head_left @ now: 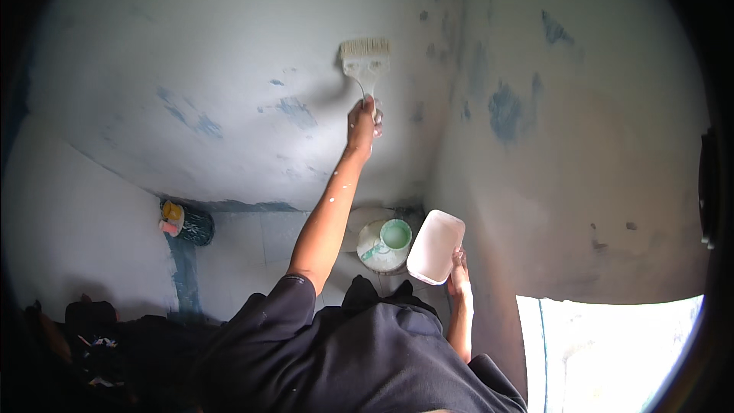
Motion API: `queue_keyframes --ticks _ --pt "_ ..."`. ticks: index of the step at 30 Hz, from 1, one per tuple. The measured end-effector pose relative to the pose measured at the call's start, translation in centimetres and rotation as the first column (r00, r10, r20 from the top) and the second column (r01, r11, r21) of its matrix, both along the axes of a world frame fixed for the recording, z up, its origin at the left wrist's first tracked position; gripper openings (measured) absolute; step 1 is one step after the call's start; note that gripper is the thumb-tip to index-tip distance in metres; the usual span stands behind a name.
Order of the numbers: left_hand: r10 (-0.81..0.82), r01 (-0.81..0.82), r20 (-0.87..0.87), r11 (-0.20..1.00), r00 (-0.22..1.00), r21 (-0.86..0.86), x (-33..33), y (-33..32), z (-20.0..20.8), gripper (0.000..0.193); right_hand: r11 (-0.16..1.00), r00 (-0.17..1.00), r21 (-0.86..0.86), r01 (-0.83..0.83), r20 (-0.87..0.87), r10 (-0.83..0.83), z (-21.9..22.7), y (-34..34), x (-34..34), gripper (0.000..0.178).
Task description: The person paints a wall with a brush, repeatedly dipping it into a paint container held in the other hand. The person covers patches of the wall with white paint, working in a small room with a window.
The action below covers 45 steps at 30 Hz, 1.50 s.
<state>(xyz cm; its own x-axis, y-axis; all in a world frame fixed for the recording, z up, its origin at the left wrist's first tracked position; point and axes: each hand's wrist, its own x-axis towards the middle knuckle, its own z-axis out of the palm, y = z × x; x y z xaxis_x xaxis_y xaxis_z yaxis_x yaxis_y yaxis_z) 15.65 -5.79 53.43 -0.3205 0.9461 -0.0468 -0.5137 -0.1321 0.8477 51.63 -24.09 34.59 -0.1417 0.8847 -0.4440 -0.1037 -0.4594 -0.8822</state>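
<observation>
With my left arm stretched out, my left hand is closed round the handle of a wide, pale paintbrush. Its bristles point up at the whitish wall; whether they touch it I cannot tell. Low on the right, my right hand grips the side of a white rectangular tub with rounded corners, tilted so that its inside shows. Just left of the tub, a round pot with pale green contents rests on a white bucket.
Dark bluish patches mark the right wall, which meets the other wall in a corner. A dark, paint-spattered bucket with a yellow item stands at the left wall's foot on the tiled floor. A bright opening lies lower right.
</observation>
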Motion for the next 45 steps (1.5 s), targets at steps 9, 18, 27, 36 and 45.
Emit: queue_keyframes --ticks 9,18,27,36,45 --pt "-0.025 0.088 0.166 0.918 0.986 -0.386 7.1 1.3 -29.1 0.038 0.992 0.993 -0.037 0.119 0.012 -0.119 0.2 -3.5 2.1 0.071" --pt "0.095 -0.038 0.067 0.807 0.993 -0.589 7.3 5.1 -39.6 0.032 0.973 0.975 -0.101 0.208 0.100 -0.198 -4.2 -5.0 8.4 0.066" --pt "0.074 -0.021 0.131 0.931 0.989 -0.365 2.7 0.7 -16.8 0.030 0.974 0.973 -0.004 0.227 0.027 -0.227 -5.7 -0.1 7.0 0.066" --pt "0.344 -0.303 -0.177 0.927 0.922 0.221 6.3 -7.7 7.5 0.039 0.984 0.985 0.042 0.173 -0.024 -0.173 -5.7 2.0 7.2 0.065" --pt "0.145 -0.133 -0.397 0.989 0.906 0.058 7.3 -0.9 -10.0 0.046 0.993 0.992 0.067 0.094 0.073 -0.099 -7.4 3.3 7.8 0.076"
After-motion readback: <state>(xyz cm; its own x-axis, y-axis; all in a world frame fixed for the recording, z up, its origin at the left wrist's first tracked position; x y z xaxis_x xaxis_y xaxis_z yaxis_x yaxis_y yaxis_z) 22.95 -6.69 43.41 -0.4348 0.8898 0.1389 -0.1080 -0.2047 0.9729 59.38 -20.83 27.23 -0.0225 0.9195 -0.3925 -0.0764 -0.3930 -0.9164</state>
